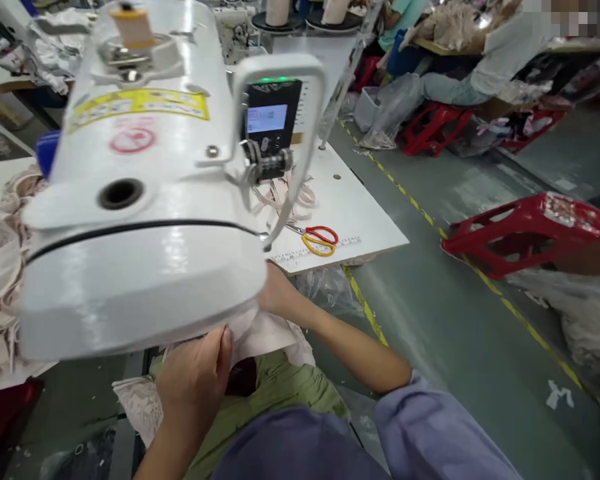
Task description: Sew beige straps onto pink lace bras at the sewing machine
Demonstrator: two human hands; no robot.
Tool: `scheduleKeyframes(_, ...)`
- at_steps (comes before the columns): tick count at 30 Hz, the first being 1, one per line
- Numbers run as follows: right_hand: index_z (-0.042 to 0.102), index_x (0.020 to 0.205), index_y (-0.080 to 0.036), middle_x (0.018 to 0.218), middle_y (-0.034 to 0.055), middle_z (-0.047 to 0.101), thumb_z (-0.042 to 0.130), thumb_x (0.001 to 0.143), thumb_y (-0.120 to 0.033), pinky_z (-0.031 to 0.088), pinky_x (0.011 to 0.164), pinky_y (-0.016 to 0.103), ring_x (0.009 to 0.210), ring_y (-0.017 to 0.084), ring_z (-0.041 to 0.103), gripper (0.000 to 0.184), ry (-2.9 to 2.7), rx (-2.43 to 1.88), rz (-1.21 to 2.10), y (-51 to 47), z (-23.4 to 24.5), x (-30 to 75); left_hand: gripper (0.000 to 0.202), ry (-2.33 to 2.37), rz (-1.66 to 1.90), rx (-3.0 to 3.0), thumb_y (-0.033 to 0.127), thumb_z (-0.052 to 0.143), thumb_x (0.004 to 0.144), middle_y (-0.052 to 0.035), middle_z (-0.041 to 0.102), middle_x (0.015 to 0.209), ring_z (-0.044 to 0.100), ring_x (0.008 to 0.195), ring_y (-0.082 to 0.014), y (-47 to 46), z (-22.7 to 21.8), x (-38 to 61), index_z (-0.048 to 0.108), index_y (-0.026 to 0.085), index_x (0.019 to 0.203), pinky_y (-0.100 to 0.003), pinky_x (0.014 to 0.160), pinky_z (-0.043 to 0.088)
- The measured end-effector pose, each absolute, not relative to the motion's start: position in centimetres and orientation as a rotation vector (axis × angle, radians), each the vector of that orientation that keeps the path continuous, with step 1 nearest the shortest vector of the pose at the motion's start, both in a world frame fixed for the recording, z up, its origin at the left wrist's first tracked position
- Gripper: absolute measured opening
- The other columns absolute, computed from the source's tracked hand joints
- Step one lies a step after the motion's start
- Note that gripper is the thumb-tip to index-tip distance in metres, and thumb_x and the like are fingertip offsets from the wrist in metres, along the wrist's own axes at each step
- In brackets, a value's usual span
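Note:
A white sewing machine [145, 267] fills the left and middle of the view, its head hiding the needle area. My left hand [195, 373] is just below the machine's front edge, thumb and fingers pinched on a pale pink fabric piece [265, 333]. Lace trim on a pale piece [143, 403] hangs beside that wrist. My right hand [276, 292] reaches in at the machine's right side, next to the same fabric; its fingers are hidden behind the machine head. Scissors with red and yellow handles [320, 240] lie on the white table [365, 213], beyond my right hand.
Pale straps [303, 193] lie by the control panel [270, 123]. A heap of pink garments [5, 267] sits left of the machine. Red stools [525, 230] and plastic bags stand on the floor at right, near a yellow line. Another person sits at the back right.

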State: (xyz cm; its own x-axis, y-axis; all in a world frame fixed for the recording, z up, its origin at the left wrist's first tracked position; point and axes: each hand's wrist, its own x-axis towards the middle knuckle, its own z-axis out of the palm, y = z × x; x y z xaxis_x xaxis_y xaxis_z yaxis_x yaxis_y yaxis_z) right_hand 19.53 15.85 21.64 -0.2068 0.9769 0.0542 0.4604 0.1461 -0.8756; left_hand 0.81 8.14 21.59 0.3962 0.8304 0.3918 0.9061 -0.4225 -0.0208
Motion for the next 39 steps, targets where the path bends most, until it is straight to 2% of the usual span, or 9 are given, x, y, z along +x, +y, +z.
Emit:
scheduleKeyframes(4, 0.062, 0.089, -0.02, 0.061, -0.0057, 0.052, 0.058, 0.087, -0.037, 0.031, 0.056, 0.024, 0.059, 0.012, 0.048, 0.018, -1.678, -1.358, 1.034, 15.9, 21.1, 19.5, 0.034, -1.548, -0.384, -2.372, 0.032, 0.043, 0.1, -0.0004, 0.063, 0.052, 0.056, 0.048, -0.0181, 8.1, 22.0, 0.5, 0.073, 0.019, 0.109, -0.031, 0.048, 0.022)
scheduleKeyframes(10, 0.063, 0.083, -0.02, 0.059, -0.0063, 0.05, 0.06, 0.086, -0.034, 0.027, 0.056, 0.024, 0.058, 0.011, 0.043, 0.015, -1.638, -1.333, 0.959, 15.3, 20.6, 19.4, 0.027, -1.4, -0.46, -2.41, 0.029, 0.051, 0.097, 0.0006, 0.064, 0.054, 0.058, 0.051, -0.0153, 8.0, 21.6, -0.5, 0.073, 0.019, 0.108, -0.03, 0.05, 0.025)
scheduleKeyframes(27, 0.063, 0.089, -0.021, 0.06, -0.0074, 0.05, 0.059, 0.088, -0.036, 0.029, 0.057, 0.023, 0.058, 0.01, 0.046, 0.015, -1.584, -1.341, 1.006, 14.9, 20.7, 20.4, 0.02, -1.236, -0.564, -2.511, 0.025, 0.055, 0.094, 0.0007, 0.061, 0.05, 0.054, 0.047, -0.0151, 8.2, 22.1, 0.8, 0.072, 0.018, 0.101, -0.029, 0.05, 0.025)
scheduleKeyframes(35, 0.062, 0.085, -0.02, 0.058, -0.0081, 0.05, 0.06, 0.088, -0.033, 0.029, 0.056, 0.023, 0.055, 0.009, 0.044, 0.014, -1.586, -1.344, 0.989, 14.9, 20.1, 20.9, 0.019, -1.236, -0.587, -2.538, 0.024, 0.055, 0.094, 0.0009, 0.064, 0.052, 0.058, 0.048, -0.0151, 8.1, 22.1, 0.8, 0.072, 0.019, 0.101, -0.028, 0.052, 0.032)
scheduleKeyframes(39, 0.062, 0.084, -0.019, 0.059, -0.0078, 0.05, 0.059, 0.088, -0.033, 0.03, 0.057, 0.023, 0.057, 0.009, 0.045, 0.014, -1.564, -1.33, 0.992, 14.6, 20.1, 21.0, 0.022, -1.462, -0.674, -2.589, 0.026, 0.052, 0.095, 0.0, 0.072, 0.064, 0.064, 0.055, -0.015, 7.6, 22.3, 0.5, 0.073, 0.021, 0.101, -0.025, 0.054, 0.04)
